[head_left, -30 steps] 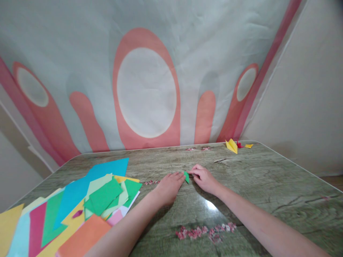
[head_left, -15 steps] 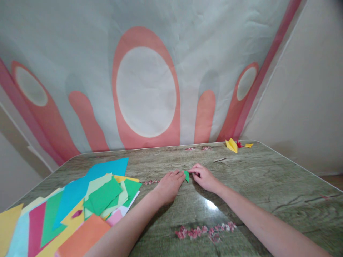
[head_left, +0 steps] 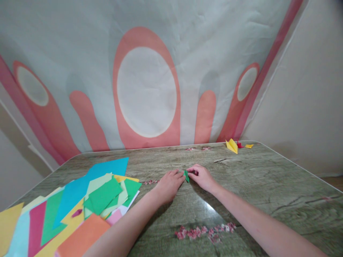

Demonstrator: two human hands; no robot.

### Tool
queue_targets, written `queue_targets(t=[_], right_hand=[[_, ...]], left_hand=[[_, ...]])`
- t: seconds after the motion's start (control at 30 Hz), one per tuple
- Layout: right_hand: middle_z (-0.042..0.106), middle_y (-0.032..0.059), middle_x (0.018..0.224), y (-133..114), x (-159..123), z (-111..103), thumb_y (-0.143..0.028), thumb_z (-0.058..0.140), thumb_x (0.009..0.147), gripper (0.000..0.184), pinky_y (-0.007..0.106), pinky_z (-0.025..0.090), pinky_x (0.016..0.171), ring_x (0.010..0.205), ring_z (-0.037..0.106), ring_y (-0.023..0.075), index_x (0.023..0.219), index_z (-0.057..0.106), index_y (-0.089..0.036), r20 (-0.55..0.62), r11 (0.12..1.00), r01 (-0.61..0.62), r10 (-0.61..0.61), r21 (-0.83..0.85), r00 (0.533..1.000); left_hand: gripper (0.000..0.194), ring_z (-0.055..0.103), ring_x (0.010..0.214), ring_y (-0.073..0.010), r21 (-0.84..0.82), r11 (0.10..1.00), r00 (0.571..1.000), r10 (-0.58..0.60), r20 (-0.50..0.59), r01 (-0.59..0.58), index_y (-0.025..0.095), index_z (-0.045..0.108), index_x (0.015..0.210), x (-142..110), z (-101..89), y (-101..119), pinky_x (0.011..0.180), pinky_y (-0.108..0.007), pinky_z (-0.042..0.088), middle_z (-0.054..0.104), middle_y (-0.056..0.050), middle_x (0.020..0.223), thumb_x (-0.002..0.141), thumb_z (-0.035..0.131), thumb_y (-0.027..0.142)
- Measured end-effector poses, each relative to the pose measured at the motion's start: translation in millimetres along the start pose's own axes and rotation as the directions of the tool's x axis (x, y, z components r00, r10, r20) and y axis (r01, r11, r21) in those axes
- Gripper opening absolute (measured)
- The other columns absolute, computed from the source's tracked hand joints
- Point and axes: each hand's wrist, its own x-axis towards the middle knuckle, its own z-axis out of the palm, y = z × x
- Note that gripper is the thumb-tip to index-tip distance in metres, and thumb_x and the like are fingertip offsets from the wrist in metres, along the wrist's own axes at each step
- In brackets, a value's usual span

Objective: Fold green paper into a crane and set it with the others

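A small folded piece of green paper (head_left: 186,176) is on the table between my two hands. My left hand (head_left: 169,185) lies low over the tabletop, its fingertips pinning the paper's left edge; the thumb is hidden. From the right, my right hand (head_left: 201,177) has thumb and index finger closed at the paper's right side, with the other fingers curled under. The lower tip of the paper points toward me.
Coloured paper sheets lie spread at the left, with a green sheet (head_left: 104,194), an orange sheet (head_left: 83,235) and a small dark pink folded piece (head_left: 76,213) on top. Yellow folded paper (head_left: 232,146) and a red one (head_left: 240,144) stand at the far right edge. A printed backdrop (head_left: 187,117) rises behind the table.
My right hand has moved slightly left, its thumb and index finger now at the green paper's edge. The paper looks narrower and more folded. My left hand has barely moved.
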Motion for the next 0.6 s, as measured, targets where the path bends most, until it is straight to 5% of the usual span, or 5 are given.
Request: queue_targets(t=[0.6], right_hand=[[0.060,0.0048,0.094,-13,-9,-1,-0.026,0.047,0.088,0.023,0.027,0.039,0.074,0.085,0.055,0.0154,0.100,0.067,-0.024,0.118,0.899,0.255,-0.228,-0.357,0.967]], left_hand=[[0.047,0.046,0.116,-0.0217,-0.191,0.975,0.993,0.114,0.001,-0.112,0.020,0.052,0.114,0,-12.0,-9,0.100,-0.035,0.034,0.056,-0.006,0.119,0.070,0.045,0.003]])
